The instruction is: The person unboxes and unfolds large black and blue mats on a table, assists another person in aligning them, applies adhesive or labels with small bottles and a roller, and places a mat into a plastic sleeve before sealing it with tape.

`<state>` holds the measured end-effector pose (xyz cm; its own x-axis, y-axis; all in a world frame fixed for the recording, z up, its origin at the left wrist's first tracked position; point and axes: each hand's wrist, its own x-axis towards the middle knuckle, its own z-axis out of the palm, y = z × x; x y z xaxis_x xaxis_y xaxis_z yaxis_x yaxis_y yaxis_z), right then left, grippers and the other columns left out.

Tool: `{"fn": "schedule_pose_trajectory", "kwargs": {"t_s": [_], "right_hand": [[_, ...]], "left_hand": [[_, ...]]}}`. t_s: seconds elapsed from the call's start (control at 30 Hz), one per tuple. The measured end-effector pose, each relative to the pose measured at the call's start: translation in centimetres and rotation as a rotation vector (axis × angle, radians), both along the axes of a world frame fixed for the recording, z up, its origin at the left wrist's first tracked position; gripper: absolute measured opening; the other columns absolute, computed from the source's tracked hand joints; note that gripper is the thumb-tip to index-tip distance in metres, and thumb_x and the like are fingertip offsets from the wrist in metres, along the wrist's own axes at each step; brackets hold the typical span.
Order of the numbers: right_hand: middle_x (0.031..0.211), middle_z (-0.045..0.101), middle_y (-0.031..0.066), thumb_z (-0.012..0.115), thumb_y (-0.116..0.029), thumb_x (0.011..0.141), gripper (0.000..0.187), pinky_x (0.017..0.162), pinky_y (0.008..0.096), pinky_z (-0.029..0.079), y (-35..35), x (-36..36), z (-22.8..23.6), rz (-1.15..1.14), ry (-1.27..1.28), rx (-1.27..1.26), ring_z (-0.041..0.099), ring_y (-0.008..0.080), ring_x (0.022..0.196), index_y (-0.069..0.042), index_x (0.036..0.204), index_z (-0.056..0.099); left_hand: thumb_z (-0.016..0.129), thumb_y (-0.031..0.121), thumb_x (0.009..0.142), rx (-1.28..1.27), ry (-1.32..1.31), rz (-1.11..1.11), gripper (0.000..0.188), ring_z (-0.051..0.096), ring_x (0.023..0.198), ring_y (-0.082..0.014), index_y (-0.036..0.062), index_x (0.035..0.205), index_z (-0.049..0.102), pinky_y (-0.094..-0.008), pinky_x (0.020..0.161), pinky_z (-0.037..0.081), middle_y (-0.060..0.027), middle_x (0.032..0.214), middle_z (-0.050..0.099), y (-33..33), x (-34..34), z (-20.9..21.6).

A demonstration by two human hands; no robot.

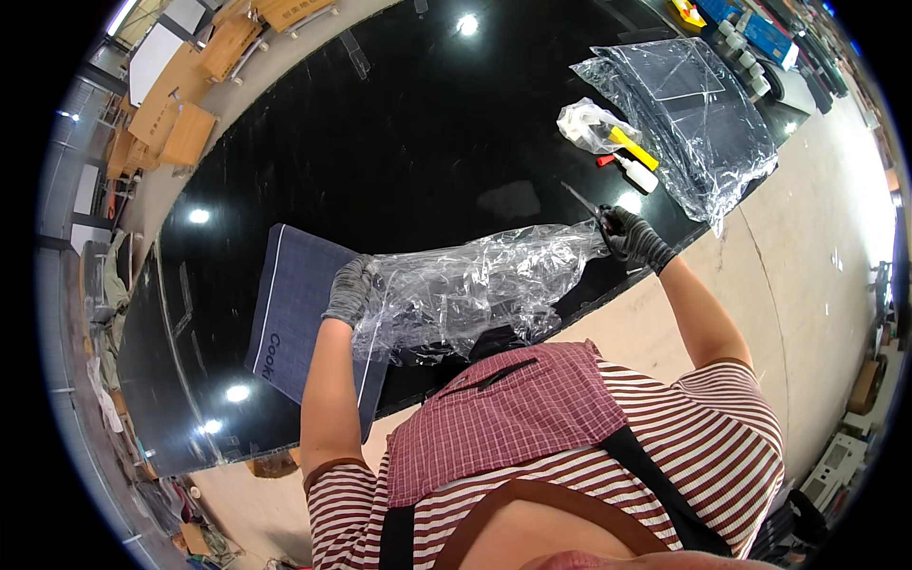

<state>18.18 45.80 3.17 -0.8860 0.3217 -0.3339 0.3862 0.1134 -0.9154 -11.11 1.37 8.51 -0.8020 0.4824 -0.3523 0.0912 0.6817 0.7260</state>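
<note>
Both hands wear grey striped gloves. My left hand [350, 291] is closed on the left end of a crinkled clear plastic bag [475, 285], above a dark blue, flat fabric mat [302, 313] with a pale line along its edge and lettering. The bag stretches rightward across the near side of the table, and its right end lies close to my right hand [638, 239]. That hand grips dark-handled scissors [581, 200], whose blades point up and left, away from me. Whether its fingers also pinch the bag cannot be made out.
The glossy black table [399, 152] curves around me. At its right lie a stack of dark mats in clear wrap [703, 104], a yellow-handled cutter [635, 149], a white bottle [638, 175] and crumpled plastic [587, 125]. Wooden furniture [176, 123] stands beyond the table at far left.
</note>
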Motion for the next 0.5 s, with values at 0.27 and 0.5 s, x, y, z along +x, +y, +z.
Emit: {"fn": "schedule_pose_trajectory", "kwargs": {"t_s": [0.27, 0.5], "right_hand": [[0.084, 0.056, 0.0001, 0.069, -0.005, 0.075, 0.028, 0.070, 0.0266, 0.048, 0.9, 0.9, -1.6, -0.206, 0.027, -0.051, 0.056, 0.0115, 0.079, -0.005, 0.098, 0.054], [0.075, 0.059, 0.0087, 0.067, -0.009, 0.076, 0.024, 0.066, 0.0339, 0.051, 1.2, -0.2, 0.5, -0.456, 0.162, -0.379, 0.060, 0.0196, 0.068, -0.005, 0.095, 0.051]], "left_hand": [[0.052, 0.012, 0.091, 0.052, 0.068, 0.057, 0.018, 0.055, 0.068, -0.0119, 0.0015, 0.103, 0.060, -0.0272, 0.061, 0.048, -0.0062, 0.081, 0.062, -3.1, 1.6, -2.1], [0.047, 0.013, 0.092, 0.216, -0.353, 0.293, 0.021, 0.056, 0.069, -0.0144, 0.0031, 0.104, 0.060, -0.0283, 0.061, 0.049, -0.0048, 0.085, 0.062, -5.0, 0.8, -4.2]]}}
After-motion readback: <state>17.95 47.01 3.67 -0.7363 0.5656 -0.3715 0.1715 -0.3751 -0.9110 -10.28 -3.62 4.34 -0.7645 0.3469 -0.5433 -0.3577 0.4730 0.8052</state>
